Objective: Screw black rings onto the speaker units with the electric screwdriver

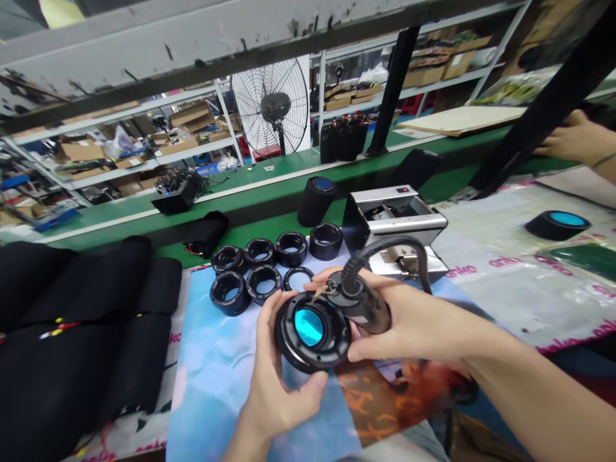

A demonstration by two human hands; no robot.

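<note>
My left hand (283, 391) is curled round the left and lower sides of a round black speaker part (289, 337), which has a shiny teal disc in its middle. My right hand (409, 321) grips a black corded handheld tool (363, 308); its thumb and fingertips come up to the right side of the speaker part. From the tool's top a thick black cable (392, 244) loops to the right, and a small brass-coloured piece (320, 292) hangs beside it. The tool's working end is hidden. Just beyond my hands are several black rings (262, 282) in two rows.
Black fabric-covered cylinders (86, 321) lie at left. A metal box (399, 215) stands behind my right hand, beside an upright black cylinder speaker (315, 202). Another teal-faced part (558, 224) sits at right, near another person's hand (577, 138). A green conveyor ledge (231, 205) crosses behind.
</note>
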